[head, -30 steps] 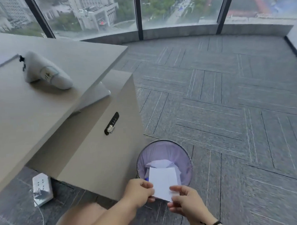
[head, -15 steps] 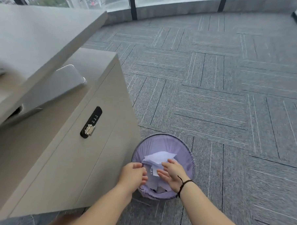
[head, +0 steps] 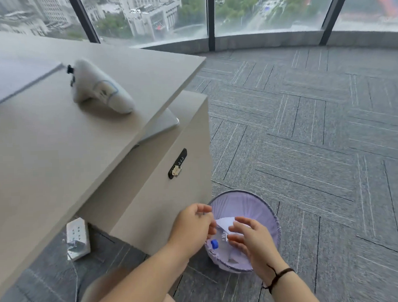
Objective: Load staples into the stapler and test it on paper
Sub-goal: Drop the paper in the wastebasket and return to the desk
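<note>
White crumpled paper (head: 223, 223) lies in a purple-lined wastebasket (head: 246, 201) on the carpet. Both hands hover just over the bin. My left hand (head: 192, 224) is at the bin's left rim with its fingers apart and holds nothing. My right hand (head: 249, 238), with a dark band on its wrist, is spread above the paper and does not grip it. A bottle with a blue cap (head: 214, 243) shows in the bin between the hands. A white rounded device (head: 99, 91) rests on the desk (head: 45, 146). No stapler or staples can be told.
A beige cabinet (head: 150, 198) with a combination lock (head: 177, 163) stands under the desk, a silver flat device (head: 164, 125) on top of it. A white power strip (head: 77, 238) lies on the floor. A grey mat (head: 12, 81) covers the desk's far left. Grey carpet (head: 318, 145) spreads to the right.
The flat sheet held in both hands a second ago was pushed into the bin and let go. Both hands have lifted and spread, and the view has tilted back up.
</note>
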### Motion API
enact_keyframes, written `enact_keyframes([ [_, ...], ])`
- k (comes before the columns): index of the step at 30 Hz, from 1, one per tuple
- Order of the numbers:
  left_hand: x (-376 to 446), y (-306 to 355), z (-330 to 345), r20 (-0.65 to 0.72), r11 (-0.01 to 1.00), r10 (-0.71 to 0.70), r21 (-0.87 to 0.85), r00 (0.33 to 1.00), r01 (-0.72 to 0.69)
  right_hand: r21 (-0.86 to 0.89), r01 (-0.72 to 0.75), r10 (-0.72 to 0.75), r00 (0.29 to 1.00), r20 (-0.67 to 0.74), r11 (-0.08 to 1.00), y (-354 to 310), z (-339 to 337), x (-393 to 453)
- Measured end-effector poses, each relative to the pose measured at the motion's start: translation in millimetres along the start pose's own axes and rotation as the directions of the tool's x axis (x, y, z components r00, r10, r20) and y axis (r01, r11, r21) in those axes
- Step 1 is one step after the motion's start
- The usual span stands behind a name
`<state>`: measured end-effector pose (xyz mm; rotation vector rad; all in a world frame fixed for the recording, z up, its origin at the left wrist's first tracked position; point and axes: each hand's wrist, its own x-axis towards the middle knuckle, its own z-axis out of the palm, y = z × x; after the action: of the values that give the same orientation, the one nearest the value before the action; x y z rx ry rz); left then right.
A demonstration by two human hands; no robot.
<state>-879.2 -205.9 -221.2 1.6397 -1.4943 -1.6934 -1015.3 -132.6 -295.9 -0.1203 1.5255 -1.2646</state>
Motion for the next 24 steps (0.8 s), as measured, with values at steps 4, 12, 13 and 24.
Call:
enact_keyframes([
  [4, -64.9, 40.2, -32.4, -0.015, 0.985, 0.172, -0.024, 0.985, -0.172, -0.034, 0.182, -0.176, 0.975, 0.133, 0.983, -32.3, 26.0, -65.5],
  [12, -224.2, 81.8, -127.7, -0.158, 0.839, 0.527, -0.06, 0.835, -0.541, -0.063, 0.574, -0.478, 0.733, 0.484, 0.816, -88.3, 96.2, -222.2],
  [13, -239.6, 80.6, -140.6, -0.201, 0.823, 0.543, -0.068, 0.816, -0.564, -0.059, 0.615, -0.497, 0.686, 0.532, 0.786, -91.0, 108.3, -240.9],
  [24, -422.1, 3.0, -306.2, -0.642, 0.785, 0.543, 0.161, 0.541, -0.598, 0.031, 0.739, -0.313, 0.246, 0.917, 0.672, -35.6, 250.1, -407.4],
])
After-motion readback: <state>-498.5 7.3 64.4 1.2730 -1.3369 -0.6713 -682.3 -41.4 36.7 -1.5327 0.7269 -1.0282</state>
